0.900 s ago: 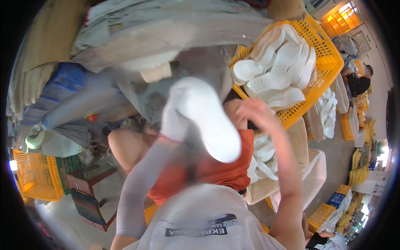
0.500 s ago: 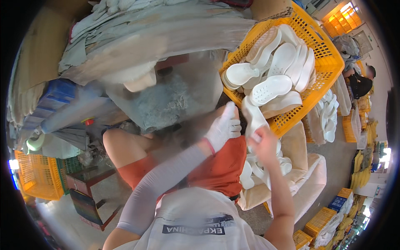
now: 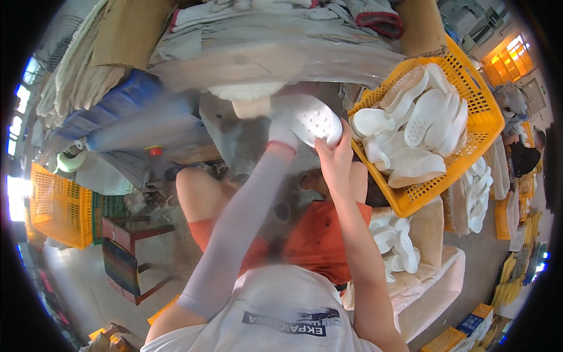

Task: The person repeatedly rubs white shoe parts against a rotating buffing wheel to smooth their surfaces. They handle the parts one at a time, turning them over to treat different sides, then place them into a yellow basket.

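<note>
A white shoe sole with small holes is held up in front of me between both hands. My left hand, in a white glove with a pink cuff, is closed on its left side; the fingers are partly hidden. At the right end of the sole my bare right hand grips the edge, thumb on the near face. Just left of the sole is a pale, fuzzy-edged wheel-like part above a beige block. Several more white soles lie in the yellow crate to my right.
The yellow plastic crate tilts beside my right knee. Below it, a cloth-lined holder has several soles. Grey cloths and cardboard rise ahead. A small stool and yellow crate stand left.
My right hand has moved forward from beside the crate, bringing a sole to the left hand. The left hand has risen from my thigh and now grips it too. The view has shifted.
</note>
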`<action>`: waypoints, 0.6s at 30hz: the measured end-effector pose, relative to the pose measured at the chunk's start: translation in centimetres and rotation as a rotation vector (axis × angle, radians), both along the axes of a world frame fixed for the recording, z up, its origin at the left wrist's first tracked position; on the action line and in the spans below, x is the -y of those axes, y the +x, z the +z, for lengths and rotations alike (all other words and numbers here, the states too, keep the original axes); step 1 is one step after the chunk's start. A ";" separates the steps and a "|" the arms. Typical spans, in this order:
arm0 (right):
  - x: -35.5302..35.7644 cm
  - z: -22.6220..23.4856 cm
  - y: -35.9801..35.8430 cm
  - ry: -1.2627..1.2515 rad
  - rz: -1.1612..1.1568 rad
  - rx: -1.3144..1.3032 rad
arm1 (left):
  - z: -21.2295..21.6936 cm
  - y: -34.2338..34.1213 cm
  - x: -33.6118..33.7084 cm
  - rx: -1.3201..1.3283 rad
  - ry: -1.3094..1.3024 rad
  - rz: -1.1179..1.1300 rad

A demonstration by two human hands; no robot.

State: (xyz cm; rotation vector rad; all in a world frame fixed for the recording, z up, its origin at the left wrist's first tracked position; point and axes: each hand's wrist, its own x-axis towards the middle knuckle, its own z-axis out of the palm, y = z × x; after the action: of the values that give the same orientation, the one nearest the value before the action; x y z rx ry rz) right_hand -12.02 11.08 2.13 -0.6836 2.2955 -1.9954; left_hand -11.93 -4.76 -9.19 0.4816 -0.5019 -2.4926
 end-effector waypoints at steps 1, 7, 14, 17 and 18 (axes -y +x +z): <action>1.2 -0.3 -0.3 0.030 0.020 -0.028 | -1.3 -0.4 1.3 0.004 -0.071 0.005; 5.7 -2.7 -3.6 0.130 0.216 -0.007 | 1.1 4.7 7.9 0.858 -1.128 -0.234; 8.5 -0.3 -4.4 0.352 0.295 0.219 | -0.5 6.8 5.1 0.507 -1.643 0.049; 3.6 3.9 -1.3 0.525 0.304 0.134 | -1.9 3.3 3.9 0.416 -1.276 0.091; 1.8 4.8 -0.2 0.533 0.233 0.037 | -1.9 2.3 3.7 0.471 -1.258 0.083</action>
State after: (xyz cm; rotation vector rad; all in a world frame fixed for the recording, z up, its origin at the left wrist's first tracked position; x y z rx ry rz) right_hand -12.23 9.24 6.96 -0.8008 2.4286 -1.2085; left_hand -9.60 -8.42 -11.04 0.5012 -1.9478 -1.4929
